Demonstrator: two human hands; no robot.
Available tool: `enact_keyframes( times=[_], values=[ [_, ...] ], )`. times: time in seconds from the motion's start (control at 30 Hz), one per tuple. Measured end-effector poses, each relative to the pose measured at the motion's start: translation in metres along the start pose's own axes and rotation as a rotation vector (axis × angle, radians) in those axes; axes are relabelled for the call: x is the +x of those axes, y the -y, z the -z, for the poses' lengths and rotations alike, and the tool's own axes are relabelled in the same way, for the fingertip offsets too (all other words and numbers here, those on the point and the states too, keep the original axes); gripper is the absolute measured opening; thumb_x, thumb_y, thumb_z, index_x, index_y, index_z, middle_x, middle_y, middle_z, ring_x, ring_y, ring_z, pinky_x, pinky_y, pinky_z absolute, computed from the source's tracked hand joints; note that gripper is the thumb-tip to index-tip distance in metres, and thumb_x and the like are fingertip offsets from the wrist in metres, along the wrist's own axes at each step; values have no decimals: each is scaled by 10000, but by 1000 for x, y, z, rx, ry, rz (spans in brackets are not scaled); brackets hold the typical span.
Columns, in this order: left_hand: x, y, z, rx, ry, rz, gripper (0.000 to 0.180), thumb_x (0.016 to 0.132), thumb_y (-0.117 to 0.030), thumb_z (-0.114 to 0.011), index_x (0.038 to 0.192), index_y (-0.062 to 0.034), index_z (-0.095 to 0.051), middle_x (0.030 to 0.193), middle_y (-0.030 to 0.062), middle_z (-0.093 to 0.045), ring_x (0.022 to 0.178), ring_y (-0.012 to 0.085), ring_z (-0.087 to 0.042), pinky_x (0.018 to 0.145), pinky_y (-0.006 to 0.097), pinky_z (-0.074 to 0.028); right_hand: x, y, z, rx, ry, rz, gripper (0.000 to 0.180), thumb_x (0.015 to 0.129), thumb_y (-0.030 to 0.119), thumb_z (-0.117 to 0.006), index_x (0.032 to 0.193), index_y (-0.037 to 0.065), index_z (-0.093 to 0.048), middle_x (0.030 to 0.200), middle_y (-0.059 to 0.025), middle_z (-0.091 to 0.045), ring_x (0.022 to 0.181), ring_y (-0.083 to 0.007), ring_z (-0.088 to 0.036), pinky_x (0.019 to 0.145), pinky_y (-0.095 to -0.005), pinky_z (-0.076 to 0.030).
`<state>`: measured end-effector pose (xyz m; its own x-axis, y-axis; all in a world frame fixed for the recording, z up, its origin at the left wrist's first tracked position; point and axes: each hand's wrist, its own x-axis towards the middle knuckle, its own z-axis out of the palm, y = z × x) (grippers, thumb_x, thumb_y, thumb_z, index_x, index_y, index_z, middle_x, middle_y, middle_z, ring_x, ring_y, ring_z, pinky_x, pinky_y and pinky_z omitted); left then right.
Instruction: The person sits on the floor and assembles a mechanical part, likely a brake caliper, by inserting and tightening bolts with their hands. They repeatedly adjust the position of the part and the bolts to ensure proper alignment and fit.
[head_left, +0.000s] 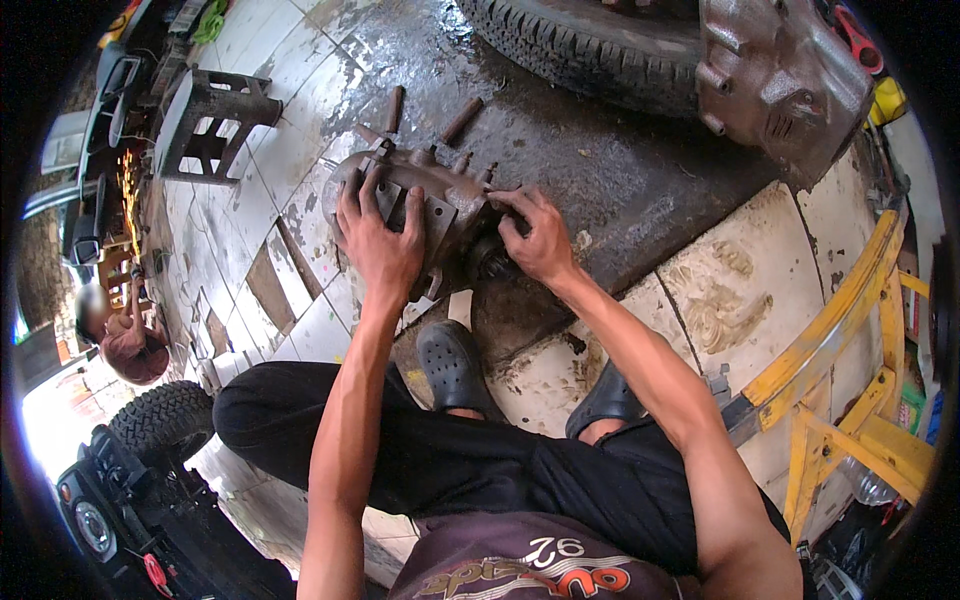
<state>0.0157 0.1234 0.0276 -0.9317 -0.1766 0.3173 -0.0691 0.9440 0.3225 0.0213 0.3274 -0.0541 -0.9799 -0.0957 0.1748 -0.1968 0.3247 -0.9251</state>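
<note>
A greasy metal housing with studs sticking out of it [452, 196] lies on the wet, oily tile floor in front of my feet. My left hand [378, 238] is spread over its left side, pressing down on the casing. My right hand [538, 236] grips the right end of the part, with fingers curled around a dark round piece there. Two loose rusty bolts or pins [462, 118] lie on the floor just beyond the housing. I am crouched, and my black clogs [455, 365] are planted right below the part.
A large tyre [590, 55] and a heavy cast metal casing [780, 75] lie at the top right. A dark plastic stool [205, 120] stands at the upper left. A yellow metal frame [850, 350] is on the right. Another person [125, 345] crouches far left near an off-road vehicle wheel [160, 420].
</note>
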Motion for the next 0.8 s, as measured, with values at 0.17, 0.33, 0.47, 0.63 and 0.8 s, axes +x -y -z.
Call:
enact_keyframes(
  times=[0.17, 0.33, 0.47, 0.63, 0.8],
  values=[
    [1, -1, -1, -15, -11, -4, 603, 908, -489, -665, 1385, -137, -553, 1473, 190, -454, 1416, 381, -354, 1178, 509, -209, 2, -14, -2, 11, -17, -46, 380, 815, 88, -584, 1181, 83, -685, 1033, -187, -616, 998, -366, -601, 914, -421, -481],
    [1, 2, -1, -27, -12, 0, 602, 908, -491, -665, 1384, -138, -554, 1473, 185, -454, 1416, 377, -355, 1179, 505, -205, 4, -10, 2, 66, 18, -78, 386, 788, 93, -603, 1158, 114, -711, 1025, -195, -631, 1026, -385, -601, 926, -454, -490],
    [1, 0, 0, 3, -10, -8, 588, 911, -474, -681, 1376, -135, -557, 1475, 184, -453, 1404, 378, -369, 1174, 488, -247, 8, -5, 9, 64, 42, -53, 367, 782, 93, -606, 1126, 117, -733, 1011, -201, -628, 999, -388, -607, 912, -452, -498],
    [2, -3, 0, 24, -7, -7, 597, 908, -477, -685, 1381, -137, -557, 1475, 185, -454, 1400, 377, -375, 1177, 484, -247, 10, -15, 4, 12, 0, -64, 372, 777, 98, -611, 1125, 124, -739, 1001, -216, -622, 953, -396, -618, 885, -454, -509],
    [1, 1, 0, 19, -5, -12, 602, 908, -472, -684, 1386, -130, -553, 1469, 187, -457, 1391, 379, -384, 1171, 492, -255, 4, -8, 3, 60, 35, -90, 370, 826, 75, -590, 1172, 114, -714, 1016, -194, -612, 977, -374, -617, 907, -438, -482]
  ],
)
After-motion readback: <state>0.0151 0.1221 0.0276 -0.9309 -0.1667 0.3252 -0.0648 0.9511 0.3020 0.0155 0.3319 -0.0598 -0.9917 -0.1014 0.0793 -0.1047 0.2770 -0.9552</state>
